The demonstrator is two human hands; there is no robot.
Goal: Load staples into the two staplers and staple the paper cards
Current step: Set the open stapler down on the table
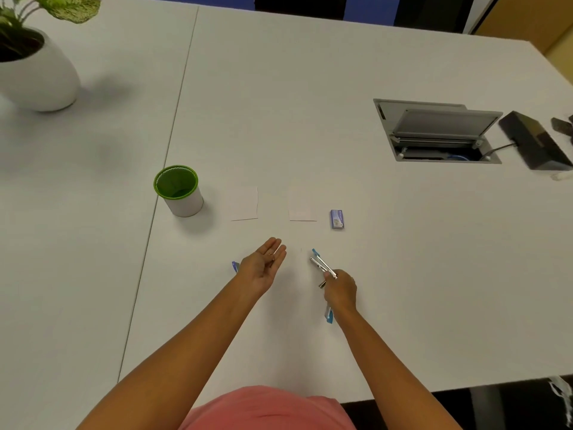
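Observation:
My right hand (340,291) grips a blue and silver stapler (322,263) that is swung open, its metal arms pointing up and left, its blue end (329,316) sticking out below the hand. My left hand (263,265) is held palm up above the table, fingers spread, with something small and dark on the palm that I cannot make out. A second blue stapler (235,266) lies mostly hidden behind the left hand. Two white paper cards (245,203) (302,207) lie side by side farther out. A small blue staple box (337,219) sits right of them.
A green-rimmed white cup (179,190) stands left of the cards. A white plant pot (37,72) is at the far left. An open cable hatch (434,131) and a black box (533,141) are at the right. A table seam (164,169) runs along the left.

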